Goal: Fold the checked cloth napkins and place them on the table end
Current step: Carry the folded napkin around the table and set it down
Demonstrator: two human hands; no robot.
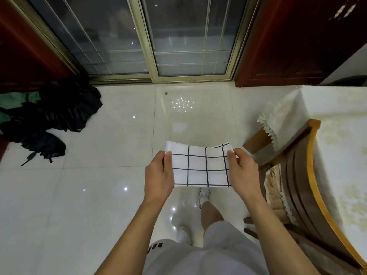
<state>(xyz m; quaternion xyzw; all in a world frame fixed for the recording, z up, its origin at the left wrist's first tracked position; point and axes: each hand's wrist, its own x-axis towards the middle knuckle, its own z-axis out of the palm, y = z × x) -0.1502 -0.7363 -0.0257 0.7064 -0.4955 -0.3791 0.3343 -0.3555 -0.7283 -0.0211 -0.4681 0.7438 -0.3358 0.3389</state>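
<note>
- Checked napkin [200, 167] was up in the air over the white tiled floor [99, 195], not resting on any surface; white cloth with a dark grid, held roughly flat and stretched between both hands.
- Left hand [158, 175] gripped the napkin's left edge, thumb on top near the far corner, fingers curled underneath and out of sight.
- Right hand [243, 173] gripped the right edge the same way, thumb pressed on top near the far right corner, fingers hidden below the cloth.
- Far edge of the napkin looked doubled: a plain white strip showed along it, and the far right corner curled up a little. Number of layers could not be told.
- Table [341, 155] with a pale patterned tablecloth stood at the right, near the right hand but apart from the napkin; its tasselled cloth corner hung over the near end.
- Wooden chair [294, 175] with a curved back sat tucked against the table's left edge, fringed cushion on the seat.
- Dark pile of bags or clothing [55, 112] lay on the floor at far left, against the wall.
- Sliding glass door [151, 36] with a metal frame ran across the far side.
- Person's legs, light shorts and white shoes showed below the napkin.
</note>
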